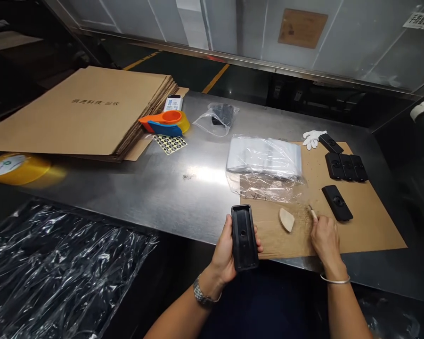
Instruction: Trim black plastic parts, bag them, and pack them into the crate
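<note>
1. On the cardboard stack (pixel 67 117) I can read "科技-回收", the characters before it unclear.
2. A white sign (pixel 421 21) on the panel (pixel 367 47) opens with "手", the rest unclear.
3. Print on the tape roll (pixel 7 165), sticker sheet (pixel 170 144) and small box (pixel 173 103) defeats my eyes.

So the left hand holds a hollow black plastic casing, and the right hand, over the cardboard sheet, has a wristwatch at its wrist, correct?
Not quite: the head view shows the wristwatch on the left wrist, a bangle on the right. The left hand does hold the hollow black plastic casing, and the right hand is over the cardboard sheet.
</note>
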### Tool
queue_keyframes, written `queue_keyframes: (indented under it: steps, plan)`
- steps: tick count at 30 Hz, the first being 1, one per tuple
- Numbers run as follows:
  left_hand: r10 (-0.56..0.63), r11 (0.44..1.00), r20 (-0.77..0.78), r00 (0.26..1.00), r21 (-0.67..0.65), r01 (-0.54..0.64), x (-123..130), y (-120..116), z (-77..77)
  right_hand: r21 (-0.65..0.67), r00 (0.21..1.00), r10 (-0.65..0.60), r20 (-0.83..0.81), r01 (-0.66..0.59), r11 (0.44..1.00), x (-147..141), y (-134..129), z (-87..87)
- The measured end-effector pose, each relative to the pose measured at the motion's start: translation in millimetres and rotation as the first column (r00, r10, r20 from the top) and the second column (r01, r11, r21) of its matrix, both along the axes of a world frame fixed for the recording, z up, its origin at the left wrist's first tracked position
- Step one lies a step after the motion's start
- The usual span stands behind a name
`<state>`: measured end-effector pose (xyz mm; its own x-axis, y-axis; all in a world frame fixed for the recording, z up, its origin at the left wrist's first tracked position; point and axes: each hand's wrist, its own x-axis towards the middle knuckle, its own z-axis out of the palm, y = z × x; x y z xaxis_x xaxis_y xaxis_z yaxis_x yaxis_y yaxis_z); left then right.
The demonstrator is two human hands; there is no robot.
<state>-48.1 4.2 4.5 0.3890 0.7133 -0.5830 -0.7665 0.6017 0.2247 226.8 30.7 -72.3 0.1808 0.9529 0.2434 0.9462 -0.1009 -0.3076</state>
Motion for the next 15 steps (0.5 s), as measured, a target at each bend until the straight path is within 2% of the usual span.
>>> queue_keyframes:
  steps: [3,5,6,8,11,13,15]
  plan:
    - [0.083,0.997,-0.032,0.996,0.004,-0.083,-2.3,5.1,1.1,-0.026,0.996,0.000,-0.089,-0.002,1.000,-21.1,-16.1,17.8]
    - [0.150,0.989,-0.057,0.987,0.020,-0.149,-2.8,9.6,3.5,-0.110,0.949,0.080,-0.304,-0.118,0.987,-44.1,-32.8,36.9]
    - [0.179,0.984,-0.068,0.982,0.032,-0.177,-2.8,11.6,4.9,-0.164,0.885,0.125,-0.448,-0.219,0.962,-57.3,-42.0,47.5]
    - [0.221,0.974,-0.081,0.972,0.061,-0.217,-2.6,14.7,7.2,-0.239,0.727,0.184,-0.661,-0.436,0.867,-83.6,-59.1,68.3]
    - [0.251,0.964,-0.082,0.964,0.107,-0.242,-2.6,15.8,9.3,-0.293,0.541,0.185,-0.821,-0.676,0.676,-113.3,-74.7,90.8]
    - [0.260,0.960,-0.087,0.962,0.134,-0.247,-3.0,15.1,10.4,-0.321,0.497,0.158,-0.853,-0.740,0.591,-124.1,-77.4,98.4]
    - [0.271,0.954,-0.097,0.958,0.160,-0.254,-3.3,14.0,11.5,-0.355,0.508,0.152,-0.848,-0.756,0.549,-129.4,-76.2,102.2]
